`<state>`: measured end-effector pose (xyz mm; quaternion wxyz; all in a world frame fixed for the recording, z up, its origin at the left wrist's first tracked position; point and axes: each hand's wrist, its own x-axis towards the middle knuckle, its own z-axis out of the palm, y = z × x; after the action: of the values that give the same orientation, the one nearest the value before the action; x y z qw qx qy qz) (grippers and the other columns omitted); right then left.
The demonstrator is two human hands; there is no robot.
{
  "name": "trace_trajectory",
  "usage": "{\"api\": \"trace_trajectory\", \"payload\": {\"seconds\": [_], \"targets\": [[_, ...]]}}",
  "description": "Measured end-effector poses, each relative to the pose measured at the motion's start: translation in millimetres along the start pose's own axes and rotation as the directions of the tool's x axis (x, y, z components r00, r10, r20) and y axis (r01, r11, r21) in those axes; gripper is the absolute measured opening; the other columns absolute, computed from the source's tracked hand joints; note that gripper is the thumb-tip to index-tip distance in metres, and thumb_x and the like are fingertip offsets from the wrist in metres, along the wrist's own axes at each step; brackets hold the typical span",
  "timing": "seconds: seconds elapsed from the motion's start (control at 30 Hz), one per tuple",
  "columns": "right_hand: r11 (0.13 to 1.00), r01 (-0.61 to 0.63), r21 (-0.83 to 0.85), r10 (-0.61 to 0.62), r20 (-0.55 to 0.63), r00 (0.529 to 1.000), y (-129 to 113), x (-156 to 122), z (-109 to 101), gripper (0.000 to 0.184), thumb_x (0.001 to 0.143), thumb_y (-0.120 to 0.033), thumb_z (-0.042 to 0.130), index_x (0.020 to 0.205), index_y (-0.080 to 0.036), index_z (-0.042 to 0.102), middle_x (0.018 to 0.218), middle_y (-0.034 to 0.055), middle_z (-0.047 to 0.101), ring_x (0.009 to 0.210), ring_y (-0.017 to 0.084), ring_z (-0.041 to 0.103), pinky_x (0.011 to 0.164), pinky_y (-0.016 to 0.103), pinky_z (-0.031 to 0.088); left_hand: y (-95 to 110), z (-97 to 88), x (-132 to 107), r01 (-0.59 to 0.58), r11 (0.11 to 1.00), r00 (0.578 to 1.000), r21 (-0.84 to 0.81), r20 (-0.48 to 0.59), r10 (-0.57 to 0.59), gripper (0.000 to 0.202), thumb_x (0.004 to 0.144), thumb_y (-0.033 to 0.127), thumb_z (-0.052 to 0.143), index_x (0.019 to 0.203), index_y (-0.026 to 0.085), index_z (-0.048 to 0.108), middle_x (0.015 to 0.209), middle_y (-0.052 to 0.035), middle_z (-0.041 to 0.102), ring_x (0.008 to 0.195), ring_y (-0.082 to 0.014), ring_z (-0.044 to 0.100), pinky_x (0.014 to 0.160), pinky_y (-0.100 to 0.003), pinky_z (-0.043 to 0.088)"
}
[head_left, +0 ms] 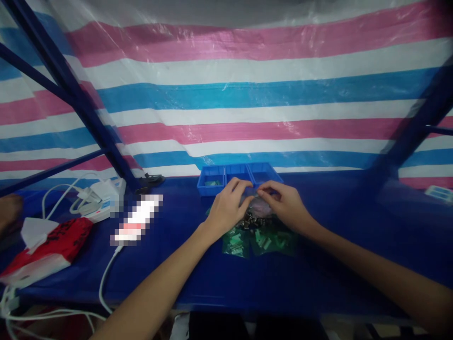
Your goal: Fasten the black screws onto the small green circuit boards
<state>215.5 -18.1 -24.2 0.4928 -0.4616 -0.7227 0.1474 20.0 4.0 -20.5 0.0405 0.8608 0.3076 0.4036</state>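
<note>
My left hand (228,204) and my right hand (283,203) meet over a small clear plastic bag (257,208) of dark metal parts. The fingers of both hands pinch the bag's top edge. The bag stands on the blue table (318,264) just in front of a row of three blue trays (238,177). Green packets (260,240) of small parts lie flat under and in front of my hands.
A red and white tissue pack (46,250) lies at the left. White chargers and cables (94,200) sit behind it, and a white cable (106,278) runs off the front edge. A dark blue frame post (74,94) slants up at the left. A striped tarp (247,94) hangs behind.
</note>
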Motion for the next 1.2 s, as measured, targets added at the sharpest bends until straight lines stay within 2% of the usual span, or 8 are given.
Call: {"api": "trace_trajectory", "payload": {"seconds": [0.1,0.27,0.43,0.67,0.83,1.0,1.1,1.2], "targets": [[0.984,-0.095,0.151,0.102,-0.037,0.994,2,3,-1,0.016,0.087,-0.035,0.065,0.092,-0.02,0.065,0.08,0.0041,0.068,0.075,0.02,0.065,0.066,0.033,0.052,3,0.7,-1,-0.062,0.994,0.998,0.085,-0.002,0.063,0.029,0.091,0.028,0.067,0.117,0.02,0.057,0.112,-0.0071,0.051,0.1,-0.0201,0.057,0.086,-0.034,0.053],[0.908,-0.213,0.362,0.208,0.053,0.977,1,3,-1,0.026,0.082,-0.039,0.07,0.099,-0.02,0.062,0.068,-0.0011,0.062,0.057,0.015,0.056,0.054,0.03,0.047,1,1.7,-2,-0.136,0.974,0.99,0.18,0.046,0.13,0.023,0.093,0.023,0.061,0.116,0.019,0.059,0.107,-0.0069,0.052,0.097,-0.0202,0.057,0.079,-0.033,0.054],[0.946,-0.192,0.26,0.177,0.081,0.981,3,1,2,0.017,0.09,-0.033,0.057,0.094,-0.019,0.067,0.076,0.003,0.067,0.066,0.017,0.061,0.057,0.03,0.048,-4,3.3,-3,-0.147,0.979,0.989,0.144,-0.011,0.151,0.017,0.102,0.022,0.048,0.11,0.019,0.062,0.101,-0.0055,0.06,0.095,-0.0178,0.06,0.082,-0.032,0.054],[1.0,0.009,-0.012,-0.009,0.048,0.999,5,-2,5,0.015,0.09,-0.033,0.059,0.086,-0.021,0.067,0.093,0.0071,0.069,0.087,0.022,0.064,0.071,0.035,0.05,-5,4.0,-2,-0.074,0.99,0.993,0.118,-0.082,0.084,0.019,0.102,0.022,0.05,0.12,0.02,0.055,0.103,-0.0048,0.064,0.093,-0.0174,0.063,0.081,-0.032,0.054],[0.999,-0.011,0.036,0.01,0.04,0.999,4,-2,4,0.019,0.091,-0.035,0.059,0.08,-0.021,0.068,0.094,0.0067,0.07,0.091,0.022,0.065,0.077,0.037,0.053,0,1.9,-1,-0.04,0.988,0.995,0.148,-0.085,0.053,0.021,0.096,0.025,0.057,0.117,0.019,0.056,0.115,-0.0094,0.056,0.102,-0.0218,0.06,0.085,-0.038,0.052],[0.993,-0.012,0.118,0.01,0.014,1.0,-2,-3,3,0.02,0.089,-0.036,0.063,0.076,-0.021,0.07,0.123,0.0104,0.067,0.112,0.027,0.064,0.082,0.039,0.056,4,0.3,-1,-0.058,0.976,0.998,0.21,-0.01,0.061,0.036,0.086,0.03,0.07,0.118,0.02,0.058,0.119,-0.0095,0.054,0.108,-0.0262,0.056,0.091,-0.044,0.046],[0.986,-0.018,0.164,0.013,0.032,0.999,-6,-4,2,0.021,0.088,-0.036,0.064,0.075,-0.021,0.071,0.132,0.0112,0.065,0.121,0.029,0.06,0.082,0.04,0.057,5,1.0,-2,-0.06,0.973,0.998,0.224,0.003,0.061,0.028,0.089,0.026,0.065,0.116,0.02,0.06,0.119,-0.0098,0.054,0.107,-0.0253,0.056,0.09,-0.041,0.045],[0.975,-0.042,0.219,0.033,0.047,0.998,-9,-4,2,0.019,0.088,-0.038,0.065,0.081,-0.021,0.072,0.12,0.0112,0.07,0.112,0.027,0.065,0.077,0.037,0.059,3,3.3,-3,-0.066,0.964,0.998,0.259,0.029,0.06,0.018,0.096,0.021,0.053,0.113,0.019,0.061,0.109,-0.0073,0.061,0.1,-0.0231,0.059,0.085,-0.038,0.045]]}}
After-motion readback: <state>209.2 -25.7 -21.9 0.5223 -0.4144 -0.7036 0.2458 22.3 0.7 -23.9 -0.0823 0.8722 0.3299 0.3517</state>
